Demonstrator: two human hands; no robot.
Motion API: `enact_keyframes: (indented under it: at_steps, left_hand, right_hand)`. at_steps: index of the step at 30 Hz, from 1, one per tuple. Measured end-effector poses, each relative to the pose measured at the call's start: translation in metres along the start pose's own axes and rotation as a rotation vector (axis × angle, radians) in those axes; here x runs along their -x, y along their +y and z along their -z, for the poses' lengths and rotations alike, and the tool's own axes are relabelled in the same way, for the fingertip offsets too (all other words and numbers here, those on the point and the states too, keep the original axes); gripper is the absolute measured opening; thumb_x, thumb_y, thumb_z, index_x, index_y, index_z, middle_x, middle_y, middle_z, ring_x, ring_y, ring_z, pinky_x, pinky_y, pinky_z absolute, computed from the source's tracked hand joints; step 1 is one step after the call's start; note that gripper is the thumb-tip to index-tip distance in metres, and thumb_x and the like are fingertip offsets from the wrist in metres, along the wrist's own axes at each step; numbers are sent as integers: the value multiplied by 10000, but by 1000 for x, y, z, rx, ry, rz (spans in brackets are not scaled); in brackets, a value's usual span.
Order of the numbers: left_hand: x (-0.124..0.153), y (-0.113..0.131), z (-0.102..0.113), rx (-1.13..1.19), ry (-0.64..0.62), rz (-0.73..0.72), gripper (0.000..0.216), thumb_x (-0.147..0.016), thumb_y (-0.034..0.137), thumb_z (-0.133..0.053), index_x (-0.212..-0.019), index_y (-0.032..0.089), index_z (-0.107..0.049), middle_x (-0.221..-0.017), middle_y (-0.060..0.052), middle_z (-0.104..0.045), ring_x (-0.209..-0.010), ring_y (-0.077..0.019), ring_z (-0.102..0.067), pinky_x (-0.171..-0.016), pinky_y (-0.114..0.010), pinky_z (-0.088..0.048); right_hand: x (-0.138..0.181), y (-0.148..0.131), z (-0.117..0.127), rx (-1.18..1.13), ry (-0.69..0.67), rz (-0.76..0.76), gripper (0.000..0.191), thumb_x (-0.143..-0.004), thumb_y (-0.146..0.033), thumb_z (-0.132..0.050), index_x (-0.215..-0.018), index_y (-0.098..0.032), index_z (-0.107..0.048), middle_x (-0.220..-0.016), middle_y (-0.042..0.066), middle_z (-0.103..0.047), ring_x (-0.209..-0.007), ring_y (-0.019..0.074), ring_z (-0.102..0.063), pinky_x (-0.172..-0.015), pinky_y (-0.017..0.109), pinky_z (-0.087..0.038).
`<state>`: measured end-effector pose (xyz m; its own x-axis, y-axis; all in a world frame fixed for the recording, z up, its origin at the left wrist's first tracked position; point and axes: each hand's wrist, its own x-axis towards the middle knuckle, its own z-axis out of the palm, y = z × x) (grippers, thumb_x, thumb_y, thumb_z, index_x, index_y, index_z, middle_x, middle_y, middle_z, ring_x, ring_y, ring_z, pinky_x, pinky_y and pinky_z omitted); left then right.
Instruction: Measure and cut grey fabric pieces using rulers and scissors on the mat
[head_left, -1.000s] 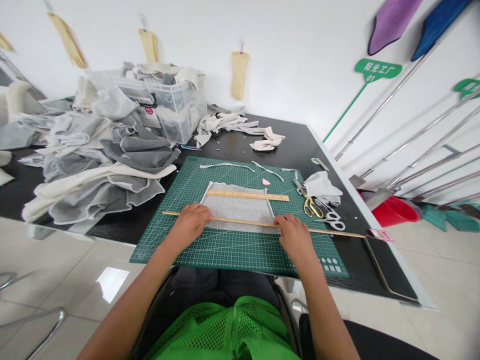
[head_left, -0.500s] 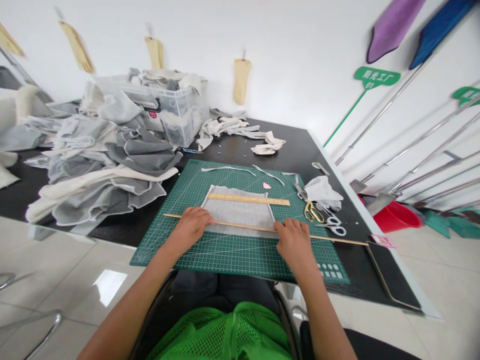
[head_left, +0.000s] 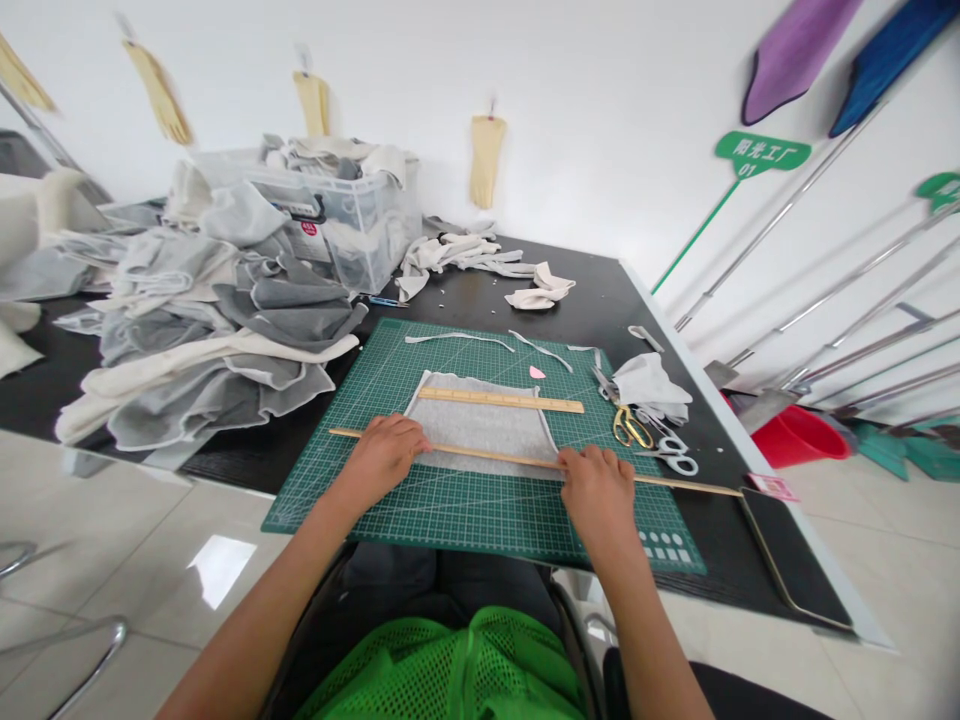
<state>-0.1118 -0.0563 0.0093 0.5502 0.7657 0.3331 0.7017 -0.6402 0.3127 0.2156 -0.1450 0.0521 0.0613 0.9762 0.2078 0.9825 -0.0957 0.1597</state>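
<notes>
A long thin wooden stick lies across the lower part of a light grey piece of cloth. My left hand is closed on the stick near its left end, beside the cloth's left edge. At the cloth's right edge, my right hand grips the same stick, thumb and fingers together. The stick runs on past that hand toward a phone. Higher on the cloth rests a shorter wooden ruler, touched by neither hand. Cloth and ruler lie on a green cutting mat.
Gold-handled scissors and white-handled scissors lie right of the mat, by a crumpled white cloth. The phone is at the right corner. Grey cloths are heaped left, before a clear plastic box.
The whole view has shifted slightly. My right hand sits a little farther right along the stick; my left hand keeps its place on it.
</notes>
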Motion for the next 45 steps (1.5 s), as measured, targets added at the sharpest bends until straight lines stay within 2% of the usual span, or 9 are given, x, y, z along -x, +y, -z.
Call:
enact_keyframes:
  at_steps: [4,9,14,19,25,30,36,41,45]
  left_hand:
    - [0,0,0,-1,-15,-1,247,-1026,316,-488,-949,215,-700,-1016,-45,-715,-987,-239,-583,-878,-397,-395]
    - [1,1,0,-6,-11,1,266,-1032,343,-487,-968,220,-715,-1013,-44,-714,-996,-234,-585,-890,-395,-394]
    - [1,3,2,-1,-10,7,257,-1027,342,-505,-976,214,-721,-1015,-43,-717,-1007,-234,-582,-898,-397,-394]
    - [0,3,3,39,-7,21,214,-1003,330,-553,-960,222,-732,-1008,-37,-721,-996,-226,-585,-893,-388,-397]
    - [1,2,2,93,7,35,121,-941,291,-642,-901,235,-740,-1014,-25,-722,-982,-215,-590,-878,-375,-393]
    - [2,3,2,113,-5,41,44,-884,234,-694,-854,234,-726,-987,-18,-714,-985,-220,-586,-875,-376,-384]
    - [1,-2,-1,171,0,67,58,-855,252,-737,-913,250,-731,-1005,-11,-715,-1002,-228,-592,-897,-388,-395]
    - [6,-18,3,233,-9,16,157,-897,265,-693,-1041,281,-754,-1073,-18,-713,-1056,-227,-579,-931,-385,-431]
    - [8,-28,3,280,3,15,199,-929,239,-631,-1066,290,-766,-1071,-28,-714,-1065,-220,-579,-933,-381,-455]
  right_hand:
    - [0,-1,2,10,-37,-3,235,-895,-83,-536,-969,-231,-703,-908,107,-670,-920,298,-551,-805,421,-295]
    - [-1,-1,4,-13,-76,96,326,-848,-12,-531,-1028,-241,-677,-966,83,-668,-991,283,-541,-904,425,-270]
    - [-1,4,-2,-19,-93,53,290,-889,-76,-531,-1082,-246,-663,-981,97,-652,-980,289,-547,-867,406,-281]
    - [-4,14,-2,-58,-170,-16,188,-942,-173,-527,-1025,-239,-683,-957,100,-658,-955,283,-588,-831,392,-307]
    - [-4,25,3,-165,-220,74,178,-926,-173,-562,-1032,-211,-699,-1028,101,-685,-1030,270,-616,-974,404,-311]
    - [-1,27,6,-265,-295,95,212,-974,-245,-528,-1087,-210,-704,-1067,109,-692,-1008,254,-632,-893,342,-383]
    - [-6,18,5,-265,-195,120,240,-935,-145,-545,-1104,-204,-704,-1136,110,-695,-1060,268,-608,-908,349,-385]
    - [-12,22,0,-403,-280,113,289,-904,-84,-527,-1058,-222,-728,-1099,73,-718,-1030,221,-626,-864,298,-408]
    - [-25,18,9,-349,-357,17,255,-853,-93,-587,-978,-242,-752,-1087,53,-733,-1009,220,-653,-824,302,-400]
